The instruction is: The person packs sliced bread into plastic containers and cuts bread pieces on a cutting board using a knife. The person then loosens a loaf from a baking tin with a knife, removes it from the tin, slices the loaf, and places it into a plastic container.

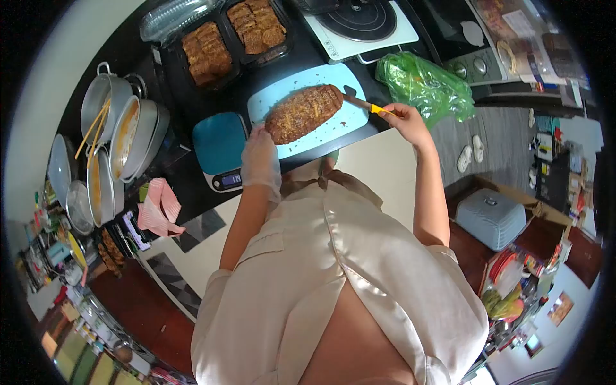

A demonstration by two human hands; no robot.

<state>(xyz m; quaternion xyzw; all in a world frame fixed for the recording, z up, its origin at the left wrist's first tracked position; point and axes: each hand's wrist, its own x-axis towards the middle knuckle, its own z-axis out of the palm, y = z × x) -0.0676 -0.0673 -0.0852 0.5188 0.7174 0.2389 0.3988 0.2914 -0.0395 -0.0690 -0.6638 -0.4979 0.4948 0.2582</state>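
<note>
A long brown loaf with a crusty top lies aslant on a light blue cutting board. Crumbs dot the board around it. My left hand, in a clear plastic glove, grips the loaf's near left end; its fingertips are partly hidden. In my bare right hand is a knife with a yellow handle. Its blade points left, at the loaf's right end, and I cannot tell whether it touches. A kitchen scale with a teal top stands just left of my gloved hand.
Two black trays of sliced loaf sit behind the scale. Stacked metal pots with chopsticks crowd the left. An induction cooker stands at the back, a green plastic bag right of the board. A pink cloth hangs at the counter edge.
</note>
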